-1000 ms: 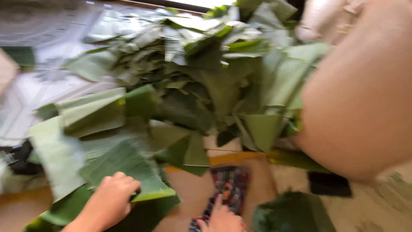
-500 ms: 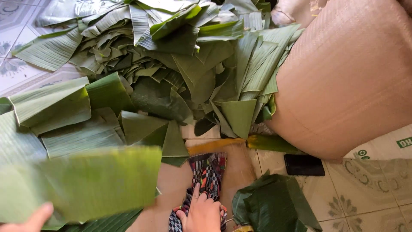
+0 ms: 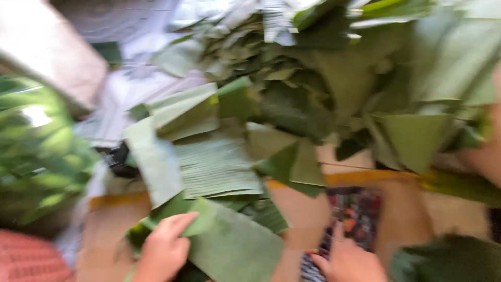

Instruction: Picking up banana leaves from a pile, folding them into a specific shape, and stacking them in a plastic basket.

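The view is blurred by motion. My left hand (image 3: 163, 248) grips the edge of a large green banana leaf piece (image 3: 235, 245) low in the frame, thumb on top of it. My right hand (image 3: 348, 258) rests flat on a dark patterned cloth (image 3: 355, 214) at the bottom right and holds nothing. Just beyond both hands lies a big heap of cut and folded banana leaves (image 3: 292, 99), with pale flat pieces (image 3: 209, 162) nearest me.
A wooden board or low table (image 3: 297, 209) lies under the hands. A stack of green leaves (image 3: 36, 151) sits at the left, with a red woven surface (image 3: 26, 258) below it. A large tan shape (image 3: 488, 156) borders the right edge. Tiled floor (image 3: 130, 89) shows behind.
The camera has swung left. My left hand has brought the lifted leaf down onto the board in front of me. My right hand stays on the patterned cloth.
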